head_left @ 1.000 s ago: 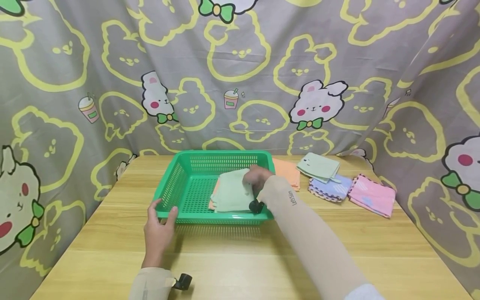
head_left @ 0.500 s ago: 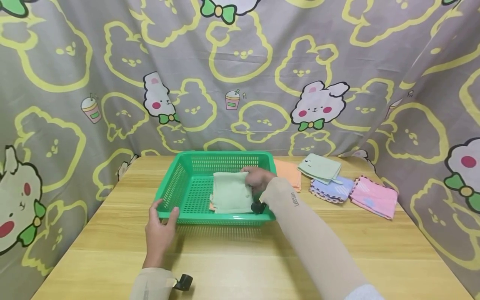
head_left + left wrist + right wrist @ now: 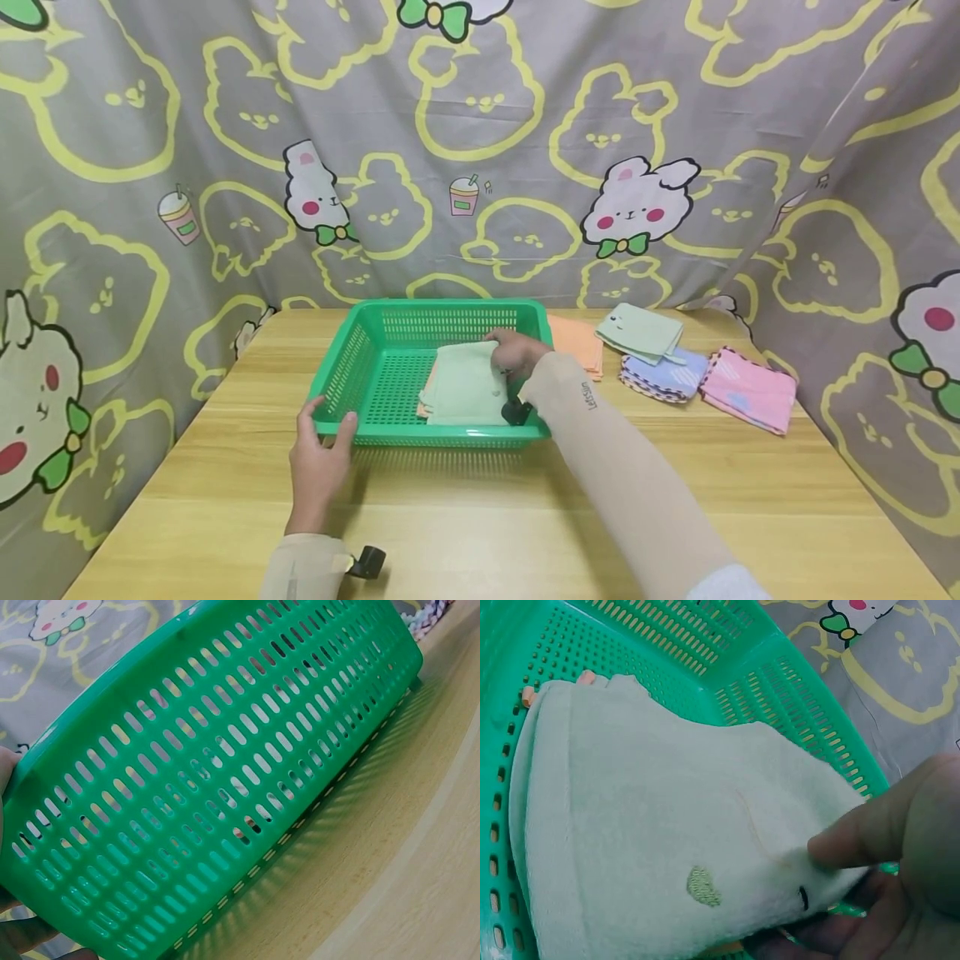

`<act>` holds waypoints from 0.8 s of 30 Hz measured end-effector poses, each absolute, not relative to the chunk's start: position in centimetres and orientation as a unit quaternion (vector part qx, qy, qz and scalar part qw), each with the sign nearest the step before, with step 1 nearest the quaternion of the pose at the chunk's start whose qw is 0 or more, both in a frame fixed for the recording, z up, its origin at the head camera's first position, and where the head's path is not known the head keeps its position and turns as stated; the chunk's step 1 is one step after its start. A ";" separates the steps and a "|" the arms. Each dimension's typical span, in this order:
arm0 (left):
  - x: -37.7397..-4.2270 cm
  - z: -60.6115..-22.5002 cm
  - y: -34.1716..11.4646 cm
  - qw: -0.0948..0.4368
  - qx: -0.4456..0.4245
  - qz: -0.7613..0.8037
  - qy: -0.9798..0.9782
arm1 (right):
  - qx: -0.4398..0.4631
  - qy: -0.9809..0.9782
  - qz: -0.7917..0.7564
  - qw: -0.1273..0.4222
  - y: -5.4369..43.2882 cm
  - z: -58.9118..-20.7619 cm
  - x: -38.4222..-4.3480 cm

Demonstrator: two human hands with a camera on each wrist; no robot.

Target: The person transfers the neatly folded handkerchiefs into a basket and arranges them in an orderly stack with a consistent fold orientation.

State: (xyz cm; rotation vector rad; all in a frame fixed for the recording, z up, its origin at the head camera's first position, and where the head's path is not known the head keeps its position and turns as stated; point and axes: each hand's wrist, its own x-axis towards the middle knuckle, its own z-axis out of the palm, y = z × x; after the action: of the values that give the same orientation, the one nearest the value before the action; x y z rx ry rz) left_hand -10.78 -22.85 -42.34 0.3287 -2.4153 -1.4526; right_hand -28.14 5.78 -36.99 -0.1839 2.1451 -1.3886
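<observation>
A green plastic basket (image 3: 450,432) with slotted walls stands on the wooden table. Its near left corner is gripped by my left hand (image 3: 321,458), thumb at the front rim and fingers at the side. Inside, on the right, lies a folded pale green towel (image 3: 467,387) on top of something orange that peeks out at the left. My right hand (image 3: 517,353) pinches this towel's right edge, the thumb on top and fingers beneath, as the right wrist view shows. There the towel (image 3: 645,795) bears a stitched green patch and a black mark.
Right of the basket lie a folded orange towel (image 3: 577,343), a pale green towel (image 3: 641,332) partly over a blue one (image 3: 660,379), and a pink towel (image 3: 750,392) with a checked edge. A patterned curtain (image 3: 480,167) hangs behind the wooden table (image 3: 480,517).
The pale green towel's left edge has swung slightly left and back right in the basket, its right edge in my right hand's pinch throughout. My left hand stays on the basket corner.
</observation>
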 end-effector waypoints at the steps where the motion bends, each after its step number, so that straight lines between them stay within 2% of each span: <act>1: -10.8 -42.3 -22.8 0.152 0.114 -0.506 -0.841 | -0.076 0.796 -0.528 0.286 5.8 -37.0 -28.2; 8: -10.8 -42.4 -23.0 0.150 0.116 -0.506 -0.841 | -0.155 0.765 -0.567 0.264 6.0 -37.0 -28.2; 14: -10.8 -42.5 -23.0 0.147 0.116 -0.507 -0.842 | -0.120 0.836 -0.471 0.255 6.1 -37.2 -28.1; 18: -10.8 -42.6 -23.0 0.148 0.115 -0.503 -0.844 | -0.094 0.832 -0.481 0.261 6.1 -37.3 -28.1; 24: -10.8 -42.5 -22.9 0.152 0.115 -0.502 -0.844 | -0.069 0.854 -0.470 0.210 5.7 -37.3 -28.1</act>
State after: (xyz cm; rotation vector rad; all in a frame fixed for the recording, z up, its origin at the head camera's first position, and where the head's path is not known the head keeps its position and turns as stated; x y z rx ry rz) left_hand -10.81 -22.90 -42.46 0.3299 -2.4224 -1.4398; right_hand -28.15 5.71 -37.30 -0.1922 2.3763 -1.3083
